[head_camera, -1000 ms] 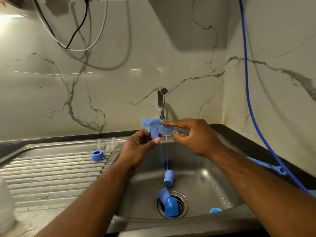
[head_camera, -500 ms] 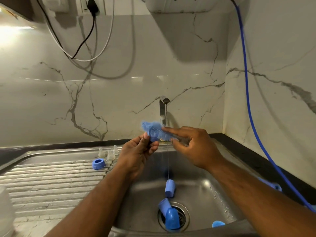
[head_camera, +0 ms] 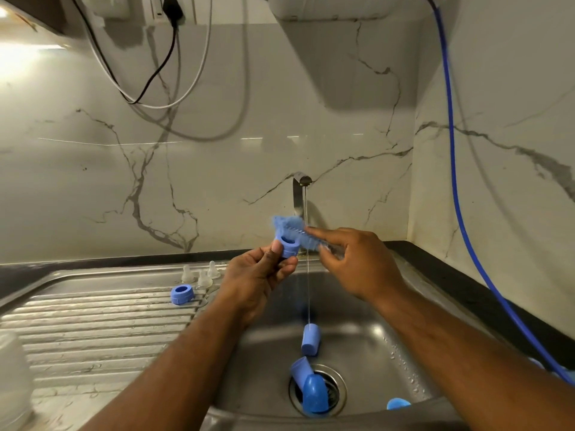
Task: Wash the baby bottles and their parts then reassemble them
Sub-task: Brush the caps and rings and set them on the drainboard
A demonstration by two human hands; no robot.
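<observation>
- Head view: left hand (head_camera: pixel 258 275) pinches a blue bottle ring (head_camera: pixel 289 245) between thumb and fingers.
- Right hand (head_camera: pixel 357 262), at the ring's 3 o'clock, grips a blue brush (head_camera: pixel 291 228) whose bristles touch the ring.
- A blue cap (head_camera: pixel 310 335) lies in the sink (head_camera: pixel 373 337) at the ring's 6 o'clock.

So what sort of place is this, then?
Most likely a home kitchen: a steel sink with a ribbed draining board, a running tap, and a marble-look backsplash behind.
</observation>
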